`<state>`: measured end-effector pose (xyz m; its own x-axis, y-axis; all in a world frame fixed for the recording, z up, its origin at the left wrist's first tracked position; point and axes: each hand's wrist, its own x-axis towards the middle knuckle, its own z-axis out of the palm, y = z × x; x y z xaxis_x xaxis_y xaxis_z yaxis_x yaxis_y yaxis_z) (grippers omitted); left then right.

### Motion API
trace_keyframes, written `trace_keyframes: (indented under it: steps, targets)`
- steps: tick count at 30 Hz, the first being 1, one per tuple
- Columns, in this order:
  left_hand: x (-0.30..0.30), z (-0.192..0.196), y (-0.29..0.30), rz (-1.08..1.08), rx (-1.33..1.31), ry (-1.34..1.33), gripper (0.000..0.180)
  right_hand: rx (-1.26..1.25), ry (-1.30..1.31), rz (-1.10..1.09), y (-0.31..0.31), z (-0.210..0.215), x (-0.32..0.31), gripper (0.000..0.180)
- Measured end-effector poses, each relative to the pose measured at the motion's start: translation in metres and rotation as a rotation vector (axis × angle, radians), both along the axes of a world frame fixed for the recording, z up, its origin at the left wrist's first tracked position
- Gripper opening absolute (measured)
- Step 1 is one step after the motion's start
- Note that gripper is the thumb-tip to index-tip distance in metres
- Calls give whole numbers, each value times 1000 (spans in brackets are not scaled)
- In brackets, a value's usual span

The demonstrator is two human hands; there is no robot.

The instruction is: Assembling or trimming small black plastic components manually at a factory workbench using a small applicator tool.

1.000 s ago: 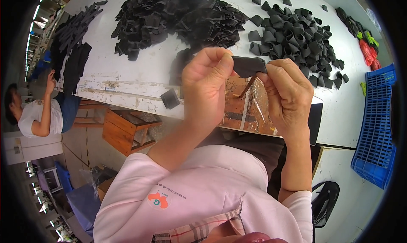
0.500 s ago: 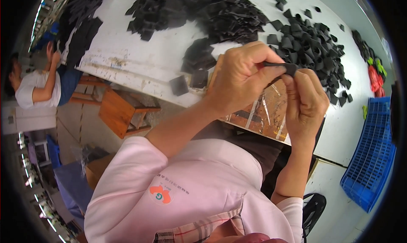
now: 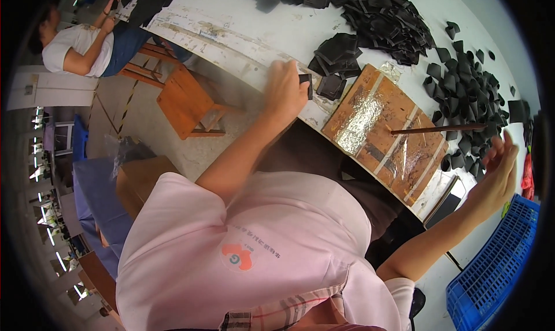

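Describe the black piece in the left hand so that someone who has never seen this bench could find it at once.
On the white table, find the taped brown board at the near edge. Just beyond the board's left end, the left hand pinches a small flat black piece. Unlike the stacked pieces beside it, it is held.

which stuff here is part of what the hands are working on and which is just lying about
In the work:
- left hand gripping a small flat black piece
- small stack of black pieces
- taped brown wooden board
- right hand, open, empty

Lying about:
- blue plastic crate
- wooden stool
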<state>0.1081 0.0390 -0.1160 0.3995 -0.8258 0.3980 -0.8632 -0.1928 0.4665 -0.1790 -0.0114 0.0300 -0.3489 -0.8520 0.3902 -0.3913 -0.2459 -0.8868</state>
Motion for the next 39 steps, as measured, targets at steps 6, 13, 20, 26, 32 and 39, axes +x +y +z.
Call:
trace_keyframes:
  steps: [6,13,20,26,32,39]
  targets:
    - [14,-6,-5,-136,123,475,3,319,134,568,70,-50,54,24]
    - [-47,68,2,-711,373,1207,11,291,219,580,63,-73,85,42]
    - [-63,73,-2,-902,293,1428,10,323,-327,549,61,-75,71,24]
    - [-79,73,6,-697,260,1393,8,119,-9,371,63,-75,71,17]
    - [-89,72,6,-696,140,1379,7,409,-297,384,68,-59,66,12]
    - [-93,81,12,-614,190,1513,12,-174,402,186,68,-73,63,20]
